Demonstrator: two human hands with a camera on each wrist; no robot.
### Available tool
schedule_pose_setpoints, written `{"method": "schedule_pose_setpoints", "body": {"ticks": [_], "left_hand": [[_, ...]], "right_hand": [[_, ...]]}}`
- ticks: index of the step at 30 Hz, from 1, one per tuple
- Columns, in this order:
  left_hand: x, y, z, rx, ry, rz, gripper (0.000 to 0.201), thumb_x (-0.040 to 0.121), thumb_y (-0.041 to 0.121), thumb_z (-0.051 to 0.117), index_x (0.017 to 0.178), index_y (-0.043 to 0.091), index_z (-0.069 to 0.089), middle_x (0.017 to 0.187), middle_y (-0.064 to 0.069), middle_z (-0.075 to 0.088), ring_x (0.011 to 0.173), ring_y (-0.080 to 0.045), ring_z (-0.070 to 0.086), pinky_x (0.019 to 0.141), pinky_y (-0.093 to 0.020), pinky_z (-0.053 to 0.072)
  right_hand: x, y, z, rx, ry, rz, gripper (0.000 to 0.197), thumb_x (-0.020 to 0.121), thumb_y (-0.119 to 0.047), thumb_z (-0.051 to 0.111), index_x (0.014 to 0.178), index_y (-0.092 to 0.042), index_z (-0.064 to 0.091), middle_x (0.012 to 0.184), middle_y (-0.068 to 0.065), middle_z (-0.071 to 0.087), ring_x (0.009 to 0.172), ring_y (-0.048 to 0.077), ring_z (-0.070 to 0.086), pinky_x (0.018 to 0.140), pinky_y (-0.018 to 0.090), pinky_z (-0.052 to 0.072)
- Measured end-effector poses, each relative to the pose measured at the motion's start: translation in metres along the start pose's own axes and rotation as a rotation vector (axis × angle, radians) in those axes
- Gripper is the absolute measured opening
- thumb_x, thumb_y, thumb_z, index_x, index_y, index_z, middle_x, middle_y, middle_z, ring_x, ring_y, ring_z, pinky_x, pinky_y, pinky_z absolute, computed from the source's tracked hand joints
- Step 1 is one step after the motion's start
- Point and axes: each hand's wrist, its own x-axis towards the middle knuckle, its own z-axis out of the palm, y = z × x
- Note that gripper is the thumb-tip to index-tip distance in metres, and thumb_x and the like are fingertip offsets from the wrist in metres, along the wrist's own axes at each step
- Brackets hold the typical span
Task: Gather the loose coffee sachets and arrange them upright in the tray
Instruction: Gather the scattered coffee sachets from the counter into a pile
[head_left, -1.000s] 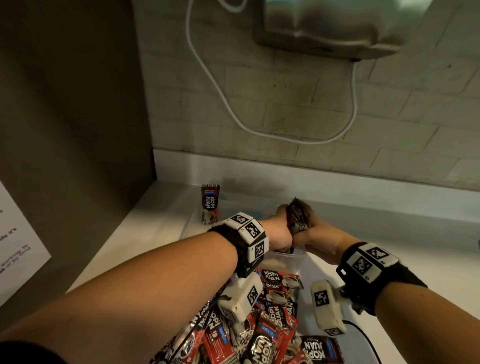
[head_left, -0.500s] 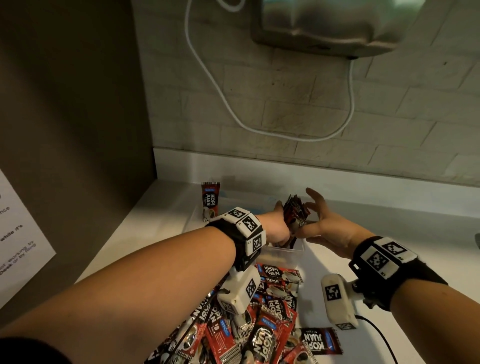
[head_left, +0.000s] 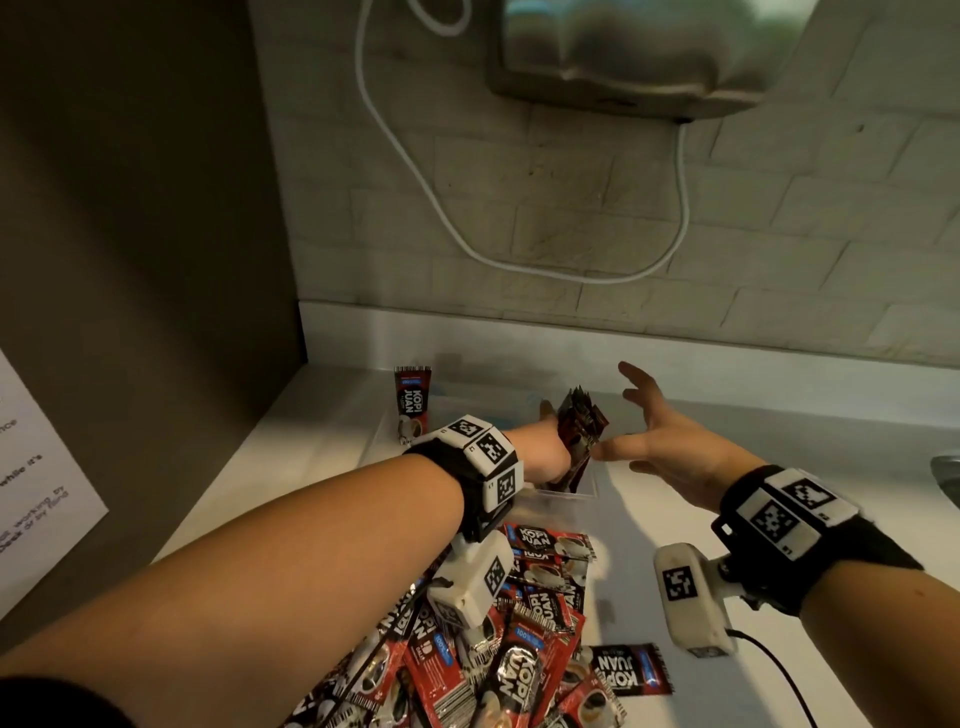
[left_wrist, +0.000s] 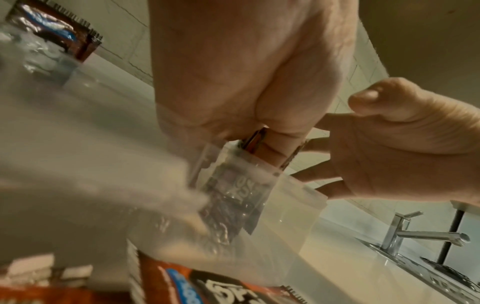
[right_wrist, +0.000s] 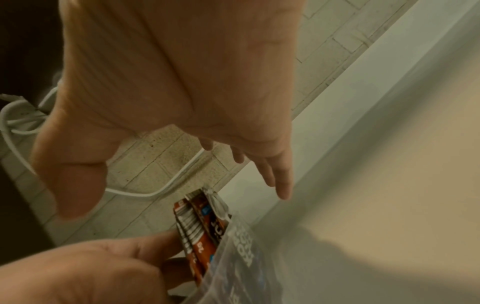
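Risk first: to the left of the grip one lone sachet (head_left: 412, 404) stood upright at the far left end of the clear tray (head_left: 566, 493), with nothing seen beside it to lean on, so a knock on the tray wall could have toppled it. At the grip itself the left hand (head_left: 545, 451) pinched a bunch of sachets (head_left: 579, 426) between thumb and fingers, their lower ends already down inside the tray's near right end; the left wrist view showed printed foil through the translucent wall (left_wrist: 239, 197) under the fingers. If that pinch were let go with no support on the right, the bunch would likely fan out and fall flat toward the right, since the foil looked slick and the packets leaned that way. A hard downward push could also buckle the thin packets or slide the light tray along the counter (head_left: 779, 457). Below the grip, nearer the body, the loose pile (head_left: 519, 639) lay under the left forearm, and a dragged wrist camera could scatter it. Pose: left forearm reached forward over the pile, wrist bent down, fingers clenched on the bunch. Right of the grip, the right hand (head_left: 670, 441) hung just beside the bunch with fingers spread and straight, thumb pointing toward the packets and close to them, holding nothing; whether the thumb touched them could not be told
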Motion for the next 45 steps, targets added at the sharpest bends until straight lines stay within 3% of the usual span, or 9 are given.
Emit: {"method": "schedule_pose_setpoints", "body": {"ticks": [6,12,17,20,23,29,32,36,45], "left_hand": [[-0.038,0.002,-0.025,0.079,0.032,-0.007,0.075,0.096,0.006,0.043,0.154,0.011,-0.005,0.133,-0.022,0.051,0.102,-0.029,0.059,0.052,-0.022,0.042],[-0.132,-0.031,-0.057,0.346,0.145,0.238,0.062,0.089,0.016,0.056,0.145,0.030,0.034,0.149,0.003,0.027,0.122,-0.016,0.039,0.091,-0.019,0.030],[-0.182,-0.046,-0.035,0.687,-0.204,0.263,0.085,0.077,0.045,0.073,0.143,0.050,0.020,0.153,0.015,0.002,0.143,-0.017,0.000,0.117,-0.042,0.022],[-0.195,-0.046,-0.017,0.728,-0.367,0.188,0.095,0.069,0.047,0.080,0.139,0.056,0.015,0.149,0.023,-0.006,0.142,-0.021,0.000,0.107,-0.048,0.034],[-0.208,-0.050,-0.001,0.759,-0.459,0.164,0.101,0.062,0.043,0.086,0.134,0.057,0.017,0.143,0.022,-0.002,0.137,-0.024,0.006,0.098,-0.052,0.043],[-0.224,-0.069,0.045,0.820,-0.571,-0.054,0.136,0.065,0.044,0.085,0.130,0.063,-0.033,0.128,0.020,-0.061,0.122,-0.038,-0.053,0.078,-0.091,-0.002],[-0.223,-0.077,0.052,0.760,-0.481,-0.086,0.141,0.062,0.046,0.086,0.127,0.059,-0.039,0.120,0.019,-0.067,0.118,-0.039,-0.055,0.077,-0.091,-0.005],[-0.209,-0.077,0.039,0.768,-0.334,-0.098,0.143,0.058,0.051,0.086,0.128,0.058,-0.038,0.133,0.014,-0.059,0.122,-0.040,-0.053,0.085,-0.090,0.002],[-0.189,-0.095,0.020,0.612,0.006,-0.163,0.123,0.051,0.045,0.090,0.142,0.042,0.008,0.139,0.002,0.018,0.129,-0.027,0.021,0.099,-0.049,0.043]], "right_hand": [[-0.026,-0.017,-0.006,-0.137,0.182,-0.150,0.079,0.073,-0.019,0.079,0.138,-0.033,0.037,0.139,0.002,0.036,0.126,0.026,0.041,0.098,0.039,0.040],[-0.102,-0.022,0.006,-0.603,-0.200,-0.324,0.037,0.076,-0.024,0.079,0.105,-0.038,0.061,0.105,-0.014,0.062,0.099,0.006,0.058,0.081,0.027,0.050],[-0.164,0.013,0.058,-1.135,-0.885,-0.464,0.067,0.086,-0.060,0.055,0.130,-0.074,0.007,0.148,-0.038,-0.008,0.146,0.008,0.004,0.116,0.044,0.021],[-0.188,0.041,0.080,-1.344,-0.722,-0.624,0.062,0.086,-0.069,0.044,0.140,-0.054,0.019,0.147,-0.017,0.026,0.126,0.014,0.047,0.083,0.029,0.056],[-0.195,0.061,0.096,-1.196,-0.683,-0.647,0.058,0.087,-0.067,0.047,0.139,-0.041,0.037,0.136,-0.025,0.038,0.117,0.002,0.045,0.084,0.015,0.042],[-0.180,0.059,0.089,-1.512,-0.897,-0.716,0.051,0.092,-0.066,0.039,0.140,-0.058,0.023,0.156,-0.010,0.023,0.141,0.033,0.031,0.092,0.046,0.050],[-0.163,0.048,0.083,-1.425,-0.955,-0.742,0.050,0.098,-0.055,0.036,0.134,-0.072,0.007,0.157,-0.018,-0.018,0.143,0.035,-0.019,0.102,0.072,0.004],[-0.143,0.047,0.078,-1.338,-0.918,-0.637,0.057,0.098,-0.047,0.041,0.126,-0.079,0.004,0.146,-0.030,-0.036,0.138,0.022,-0.037,0.111,0.058,-0.014],[-0.114,0.042,0.080,-1.107,-0.729,-0.691,0.074,0.089,-0.024,0.060,0.138,-0.061,0.020,0.155,-0.017,0.009,0.142,0.013,0.013,0.114,0.040,0.025]]}}
